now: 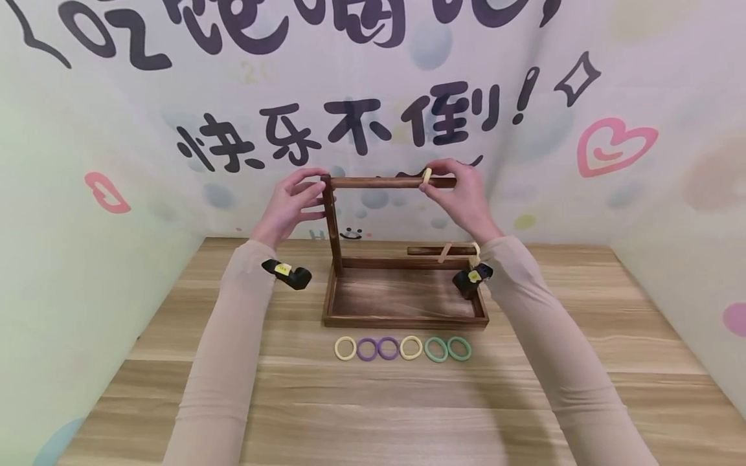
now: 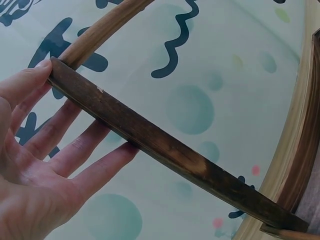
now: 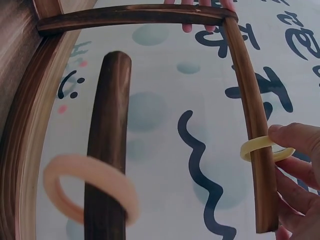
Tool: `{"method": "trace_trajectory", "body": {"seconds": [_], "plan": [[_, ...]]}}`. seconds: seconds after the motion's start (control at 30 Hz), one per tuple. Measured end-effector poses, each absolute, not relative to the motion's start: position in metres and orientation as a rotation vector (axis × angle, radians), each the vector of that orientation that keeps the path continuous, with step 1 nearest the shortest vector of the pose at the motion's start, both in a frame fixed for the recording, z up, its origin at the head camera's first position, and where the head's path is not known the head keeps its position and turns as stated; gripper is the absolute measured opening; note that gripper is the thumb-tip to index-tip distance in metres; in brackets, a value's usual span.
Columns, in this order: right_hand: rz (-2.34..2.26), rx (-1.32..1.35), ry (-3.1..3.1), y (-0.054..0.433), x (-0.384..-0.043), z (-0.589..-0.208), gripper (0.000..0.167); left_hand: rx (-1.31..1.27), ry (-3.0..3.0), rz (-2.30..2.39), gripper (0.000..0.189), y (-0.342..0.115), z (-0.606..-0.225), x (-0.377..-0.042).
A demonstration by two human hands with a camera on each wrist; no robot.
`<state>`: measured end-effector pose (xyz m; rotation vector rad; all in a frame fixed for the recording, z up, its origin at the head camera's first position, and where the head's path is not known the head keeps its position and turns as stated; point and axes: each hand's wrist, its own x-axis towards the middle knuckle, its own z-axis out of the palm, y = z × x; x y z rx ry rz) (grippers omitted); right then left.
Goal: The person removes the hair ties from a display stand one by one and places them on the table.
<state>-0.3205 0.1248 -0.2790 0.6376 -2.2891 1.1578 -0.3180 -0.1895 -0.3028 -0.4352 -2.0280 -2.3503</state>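
Observation:
A dark wooden rack (image 1: 332, 223) has a left post, an upper rod (image 1: 375, 183) with a free right end, and a lower rod (image 3: 111, 100). My left hand (image 1: 294, 204) holds the top of the post; in the left wrist view its thumb is on the corner and the fingers touch the post's edge. My right hand (image 1: 463, 194) pinches a pale yellow ring (image 3: 257, 147), which is around the upper rod near its free end. A peach ring (image 3: 90, 187) hangs around the lower rod. The right wrist partly hides that rod's right end in the head view.
The rack's tray base (image 1: 402, 321) sits on a wood-grain table (image 1: 350, 414). Before it lies a row of several rings: yellow (image 1: 345, 359), purple (image 1: 367, 359) and green (image 1: 459, 360). A printed cloth (image 1: 373, 84) hangs close behind.

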Motion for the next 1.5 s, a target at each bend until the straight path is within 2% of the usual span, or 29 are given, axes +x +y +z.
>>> {"method": "trace_trajectory", "body": {"seconds": [0.83,1.5], "plan": [[1.206,0.402,-2.391,0.164,-0.32,-0.285,0.037,-0.423,-2.052,-2.248,0.022,-0.189,-0.302,-0.314],[1.267,0.371,-2.339,0.194,-0.307,-0.297,0.036,-0.439,-2.068,-2.217,0.022,-0.184,-0.301,-0.31]]}}
